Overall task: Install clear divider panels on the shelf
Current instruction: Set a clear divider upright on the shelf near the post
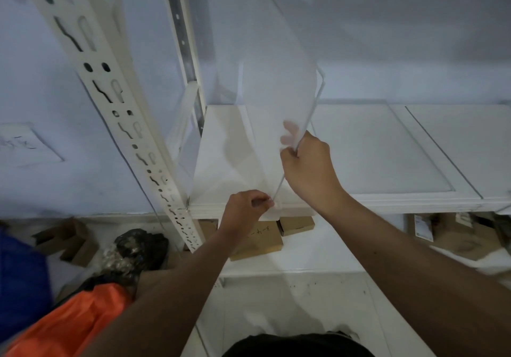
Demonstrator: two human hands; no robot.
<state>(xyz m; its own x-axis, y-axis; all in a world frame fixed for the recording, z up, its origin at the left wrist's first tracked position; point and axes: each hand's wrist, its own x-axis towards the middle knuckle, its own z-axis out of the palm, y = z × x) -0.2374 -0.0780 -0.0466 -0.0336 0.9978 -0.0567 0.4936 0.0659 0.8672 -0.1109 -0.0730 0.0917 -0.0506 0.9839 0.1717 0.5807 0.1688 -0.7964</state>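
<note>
A clear divider panel (276,85) stands upright on the white shelf board (381,149), near the shelf's left end. My right hand (309,163) grips the panel's front edge partway up, fingers wrapped around it and showing through the plastic. My left hand (244,207) pinches the panel's lower front corner at the shelf's front lip. Another clear panel (188,146) stands against the left upright post (121,102).
Flat clear sheets lie on the shelf board to the right (456,141). Cardboard boxes (265,240) sit on the lower shelf beneath. On the floor to the left are an orange bag (77,318), a black bag (138,251) and a blue item (19,282).
</note>
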